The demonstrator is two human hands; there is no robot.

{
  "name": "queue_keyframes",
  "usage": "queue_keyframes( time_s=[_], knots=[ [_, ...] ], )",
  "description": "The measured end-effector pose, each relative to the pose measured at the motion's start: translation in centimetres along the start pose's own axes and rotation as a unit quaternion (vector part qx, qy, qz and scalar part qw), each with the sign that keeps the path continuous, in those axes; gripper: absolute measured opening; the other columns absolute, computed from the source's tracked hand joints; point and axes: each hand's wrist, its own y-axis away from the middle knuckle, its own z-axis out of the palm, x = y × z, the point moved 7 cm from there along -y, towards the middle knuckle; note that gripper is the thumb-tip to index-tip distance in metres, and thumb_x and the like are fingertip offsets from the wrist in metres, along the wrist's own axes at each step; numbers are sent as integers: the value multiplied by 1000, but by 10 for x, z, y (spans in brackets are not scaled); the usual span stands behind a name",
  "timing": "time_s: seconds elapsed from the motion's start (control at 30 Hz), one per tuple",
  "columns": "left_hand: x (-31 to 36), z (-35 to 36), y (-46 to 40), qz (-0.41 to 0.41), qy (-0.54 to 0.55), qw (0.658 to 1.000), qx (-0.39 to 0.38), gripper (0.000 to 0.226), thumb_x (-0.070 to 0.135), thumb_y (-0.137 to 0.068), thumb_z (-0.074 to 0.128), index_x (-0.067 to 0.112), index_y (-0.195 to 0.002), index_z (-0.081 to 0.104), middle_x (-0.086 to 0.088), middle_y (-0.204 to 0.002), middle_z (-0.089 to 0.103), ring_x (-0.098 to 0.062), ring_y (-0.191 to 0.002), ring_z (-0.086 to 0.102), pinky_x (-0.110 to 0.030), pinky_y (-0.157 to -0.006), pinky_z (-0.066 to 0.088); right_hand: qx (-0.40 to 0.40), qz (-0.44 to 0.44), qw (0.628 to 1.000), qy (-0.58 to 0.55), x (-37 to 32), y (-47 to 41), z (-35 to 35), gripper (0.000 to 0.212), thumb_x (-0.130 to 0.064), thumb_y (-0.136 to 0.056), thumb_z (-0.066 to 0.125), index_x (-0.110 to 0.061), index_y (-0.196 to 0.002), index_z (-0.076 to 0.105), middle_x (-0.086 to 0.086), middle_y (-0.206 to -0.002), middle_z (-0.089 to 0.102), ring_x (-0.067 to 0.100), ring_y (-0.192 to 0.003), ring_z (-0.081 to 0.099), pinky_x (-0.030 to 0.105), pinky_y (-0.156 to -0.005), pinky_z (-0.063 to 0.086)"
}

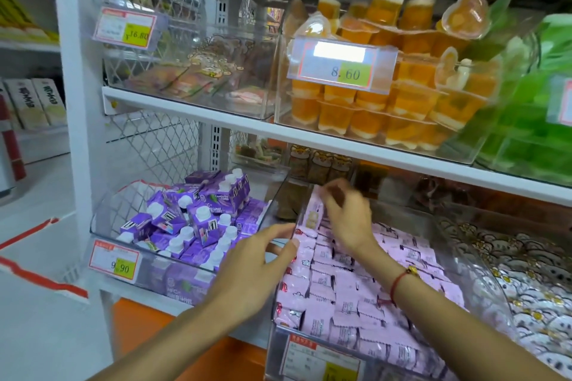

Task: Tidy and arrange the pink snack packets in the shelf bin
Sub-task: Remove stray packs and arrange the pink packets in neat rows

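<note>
A clear shelf bin (458,244) on the lower shelf held rows of pink snack packets (356,297). Left of it sat a bin of purple drink cartons (188,219). The left hand (257,269) rested with fingers loosely spread at the bin's near-left wall, holding nothing. The right hand (346,213) pinched an upright pink packet (312,213) at the far-left corner.

White lower shelf (173,303) carries clear bins of purple cartons (198,219) and pink packets (356,288).
</note>
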Motion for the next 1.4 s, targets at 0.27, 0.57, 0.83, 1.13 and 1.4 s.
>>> queue_keyframes(
  time_s=[0.27,0.57,0.83,1.13,1.4],
  knots=[
    [7,-15,1,30,94,992,82,50,58,-80,52,39,-126,53,24,-121,58,6,-111,53,-19,-94,46,191,239,908,-286,15,35,-70,11,-23,-97,50,-16,-98,59,4,-93,67,13,-75,65,23,-68,55],
    [53,-12,17,254,-87,960,78,38,17,-83,73,32,-117,64,26,-118,59,6,-108,53,-18,-91,45,-17,346,780,-520,-10,85,-38,13,-7,-93,51,-3,-91,63,1,-60,69,6,-53,66,14,-49,51],
    [12,-25,-5,-72,278,954,89,16,32,-86,63,19,-85,73,6,-71,74,-3,-65,69,-14,-46,48,-104,77,974,-185,-36,79,-48,71,-63,-68,62,-47,-132,35,-25,-134,37,-11,-116,42,14,-89,37],
    [29,-19,-2,15,253,966,52,37,54,-73,55,26,-94,69,9,-81,75,-6,-74,71,-15,-48,48,-69,-23,982,-172,-40,77,-50,26,-39,-77,73,-32,-99,63,-16,-100,65,2,-95,60,18,-79,47],
    [46,-9,7,134,178,975,13,29,34,-87,55,25,-114,59,11,-107,70,-4,-106,63,-19,-91,47,-124,-41,983,-129,-39,81,-47,37,-43,-80,68,-44,-115,55,-28,-119,51,-9,-119,39,8,-92,31]
  ],
)
